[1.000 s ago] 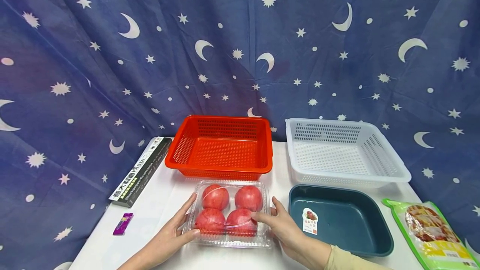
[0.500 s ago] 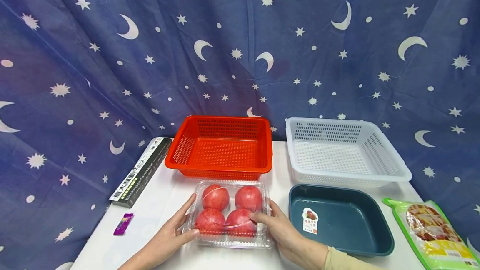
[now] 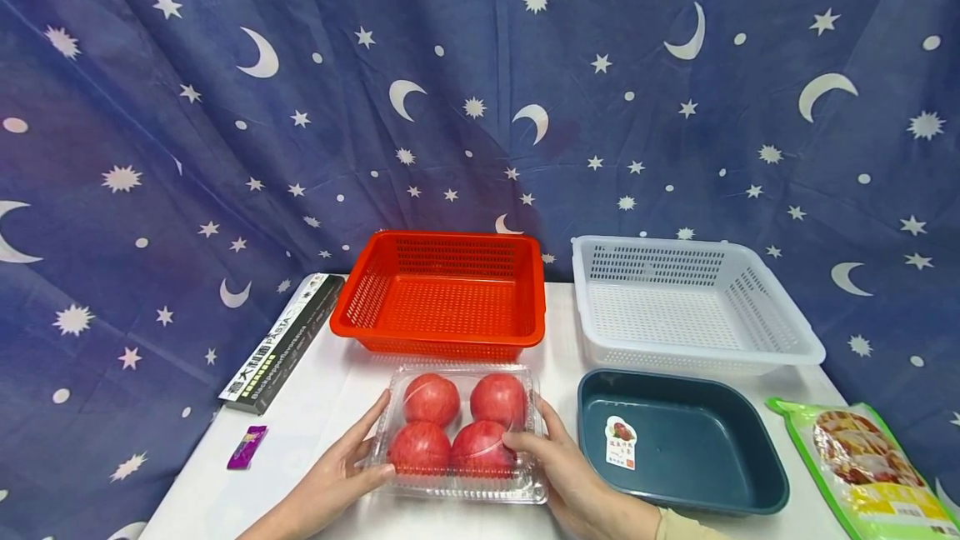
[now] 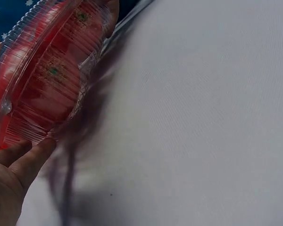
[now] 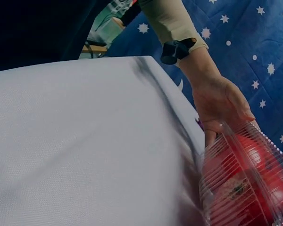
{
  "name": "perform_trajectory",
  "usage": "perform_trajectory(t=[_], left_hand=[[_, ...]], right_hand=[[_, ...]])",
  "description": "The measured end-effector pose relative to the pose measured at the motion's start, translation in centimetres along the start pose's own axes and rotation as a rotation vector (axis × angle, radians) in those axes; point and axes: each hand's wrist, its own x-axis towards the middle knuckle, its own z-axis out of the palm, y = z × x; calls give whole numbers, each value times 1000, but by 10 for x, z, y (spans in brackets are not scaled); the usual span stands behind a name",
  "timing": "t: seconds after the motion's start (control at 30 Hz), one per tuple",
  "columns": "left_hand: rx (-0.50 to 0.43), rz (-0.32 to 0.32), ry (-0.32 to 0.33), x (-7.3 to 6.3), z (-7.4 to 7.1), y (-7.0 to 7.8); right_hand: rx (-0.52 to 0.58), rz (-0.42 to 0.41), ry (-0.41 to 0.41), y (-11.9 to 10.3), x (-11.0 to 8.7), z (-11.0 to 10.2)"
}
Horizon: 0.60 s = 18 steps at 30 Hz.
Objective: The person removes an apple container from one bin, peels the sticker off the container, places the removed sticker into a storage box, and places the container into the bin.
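A clear plastic clamshell box (image 3: 459,486) holds several round red fruits (image 3: 483,448) that look like apples. My left hand (image 3: 337,469) grips its left side, thumb at the near left corner and fingers along the wall. On the opposite side my right hand (image 3: 566,469) holds the box, its thumb over the lid edge. The left wrist view shows fingertips of the left hand (image 4: 21,174) under the ribbed box wall, with a shadow on the tablecloth below. In the right wrist view the left hand (image 5: 221,103) supports the far end of the box (image 5: 236,141).
Behind the box stand a red basket (image 3: 450,348) and a white basket (image 3: 697,357). A dark blue tub (image 3: 690,440) is right of my right hand, with a green food bag (image 3: 870,473) beyond. A pasta box (image 3: 281,348) and a purple packet (image 3: 247,448) lie left.
My right fingers have settled closer against the box's side. The box has shifted slightly toward me and its near edge sits a little lower in the head view.
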Motion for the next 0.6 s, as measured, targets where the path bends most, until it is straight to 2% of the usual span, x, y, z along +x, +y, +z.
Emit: perform_trajectory(t=[0.2,0.37,0.47,0.6], left_hand=[[-36,70,-8,-4,0,18],[-27,72,27,-3,-3,36],[-25,64,31,-1,-7,48],[3,110,17,8,-13,64]], right_hand=[[-12,-23,1,-8,-8,1],[-22,-68,-3,-21,-17,4],[-25,-93,9,-32,-21,6],[14,-117,42,-52,-24,7]])
